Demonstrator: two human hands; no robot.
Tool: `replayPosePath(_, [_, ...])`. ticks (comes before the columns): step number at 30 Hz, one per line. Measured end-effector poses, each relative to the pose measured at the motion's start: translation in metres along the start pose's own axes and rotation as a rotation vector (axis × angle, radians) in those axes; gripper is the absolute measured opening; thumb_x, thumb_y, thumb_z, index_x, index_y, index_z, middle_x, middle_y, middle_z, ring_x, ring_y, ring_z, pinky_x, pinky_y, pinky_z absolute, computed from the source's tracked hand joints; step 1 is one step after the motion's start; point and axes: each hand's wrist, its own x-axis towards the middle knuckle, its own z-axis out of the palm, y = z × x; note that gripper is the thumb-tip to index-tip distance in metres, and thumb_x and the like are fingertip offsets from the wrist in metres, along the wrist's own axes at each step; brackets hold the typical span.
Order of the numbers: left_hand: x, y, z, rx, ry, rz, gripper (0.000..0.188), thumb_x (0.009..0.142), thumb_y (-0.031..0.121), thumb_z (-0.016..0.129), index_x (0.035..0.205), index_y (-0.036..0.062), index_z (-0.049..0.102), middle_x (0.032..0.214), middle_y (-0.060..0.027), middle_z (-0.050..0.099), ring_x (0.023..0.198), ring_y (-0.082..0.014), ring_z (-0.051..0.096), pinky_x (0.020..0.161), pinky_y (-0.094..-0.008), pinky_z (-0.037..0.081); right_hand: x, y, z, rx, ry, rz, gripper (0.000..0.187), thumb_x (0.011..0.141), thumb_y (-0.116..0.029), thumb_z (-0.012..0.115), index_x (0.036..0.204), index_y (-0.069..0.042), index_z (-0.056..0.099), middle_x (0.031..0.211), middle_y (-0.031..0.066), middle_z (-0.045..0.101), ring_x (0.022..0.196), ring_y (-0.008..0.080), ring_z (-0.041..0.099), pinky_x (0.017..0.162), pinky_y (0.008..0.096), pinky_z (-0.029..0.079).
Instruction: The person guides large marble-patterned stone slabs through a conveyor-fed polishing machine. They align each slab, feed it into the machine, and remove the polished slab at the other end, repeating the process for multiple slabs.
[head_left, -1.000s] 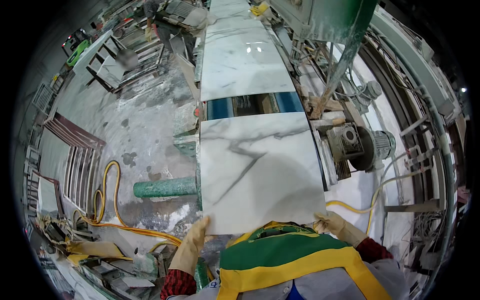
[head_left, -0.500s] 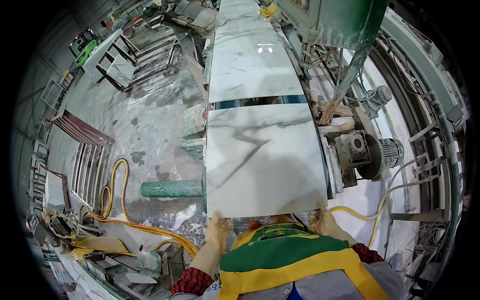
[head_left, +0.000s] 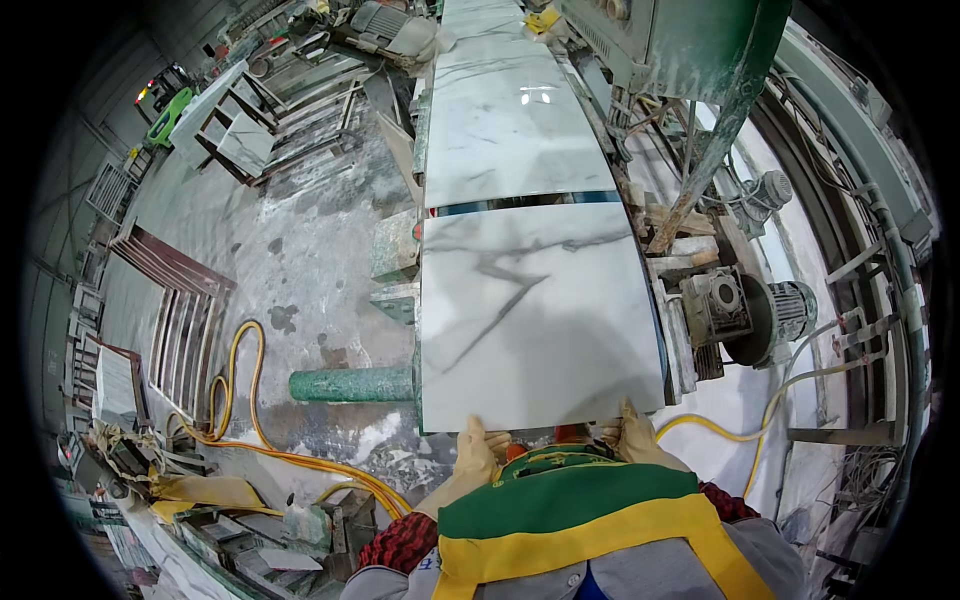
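Note:
A white marble-look slab (head_left: pixel 545 330) with grey veins lies flat on the conveyor line before me. My left hand (head_left: pixel 480 452), in a pale glove, grips its near edge left of the middle, thumb on top and fingers curled at the edge. Farther right on that same edge, my right hand (head_left: pixel 632 436), also gloved, holds on near the corner, its lower fingers partly hidden. Beyond a narrow dark gap with blue strips lies a second veined slab (head_left: pixel 520 130), reflecting ceiling lights.
A motor (head_left: pixel 790 310) with its gearbox stands right of the line. Leftward juts a green roller (head_left: pixel 350 385). Yellow hoses (head_left: pixel 235 400) loop over the floor, near metal racks (head_left: pixel 185 330). A green-grey machine housing (head_left: pixel 700 50) rises at far right.
Both hands have slid inward along the near edge, the left one farther. The gap between the two slabs is slightly narrower, and the whole view has shifted a little.

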Motion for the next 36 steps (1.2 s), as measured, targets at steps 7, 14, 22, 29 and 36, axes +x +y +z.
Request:
replayPosePath(7, [0.015,0.015,0.008,0.032,-0.056,-0.001,0.079,0.12,0.057,0.035,0.134,-0.0169,0.059,0.127,-0.0323,0.073,0.112,-0.0408,0.076,0.09,-0.0477,0.065,0.007,-0.031,0.023,0.003,0.082,0.007,0.069,0.109,-0.064,0.063,0.123,0.003,0.065,0.096,0.0212,0.078,0.063,0.0223,0.065,0.059,0.0371,0.056])
replayPosePath(14, [0.015,0.029,0.011,0.1,-0.091,-0.019,0.083,0.119,0.058,0.034,0.137,-0.0191,0.06,0.126,-0.0315,0.076,0.111,-0.039,0.077,0.092,-0.0438,0.064,-0.012,-0.057,0.039,-0.075,0.05,0.023,0.076,0.108,-0.067,0.063,0.121,0.008,0.065,0.092,0.0212,0.077,0.065,0.0238,0.066,0.062,0.0393,0.059])
replayPosePath(22, [0.015,0.064,0.011,0.243,-0.156,-0.206,0.088,0.118,0.064,0.027,0.133,-0.0126,0.068,0.122,-0.0242,0.079,0.102,-0.03,0.073,0.094,-0.0435,0.061,-0.011,-0.086,0.03,-0.302,-0.024,0.08,0.081,0.105,-0.068,0.067,0.121,0.011,0.071,0.097,0.022,0.078,0.074,0.0247,0.068,0.079,0.0398,0.061])
replayPosePath(29, [0.02,0.066,0.005,0.291,-0.16,-0.117,0.077,0.119,0.06,0.034,0.13,-0.0057,0.073,0.113,-0.0154,0.083,0.093,-0.0237,0.076,0.087,-0.0373,0.062,-0.022,-0.101,0.038,-0.399,-0.053,0.024,0.077,0.106,-0.065,0.067,0.116,0.011,0.074,0.092,0.021,0.077,0.069,0.0234,0.067,0.069,0.0384,0.061])
replayPosePath(36, [0.017,0.082,0.006,0.36,-0.228,-0.077,0.074,0.12,0.058,0.036,0.131,-0.0063,0.071,0.113,-0.0166,0.083,0.095,-0.0247,0.078,0.089,-0.0366,0.064,-0.018,-0.118,0.028,-0.382,-0.136,0.093,0.075,0.106,-0.065,0.068,0.109,0.01,0.073,0.088,0.0192,0.073,0.067,0.0217,0.063,0.067,0.0364,0.057])
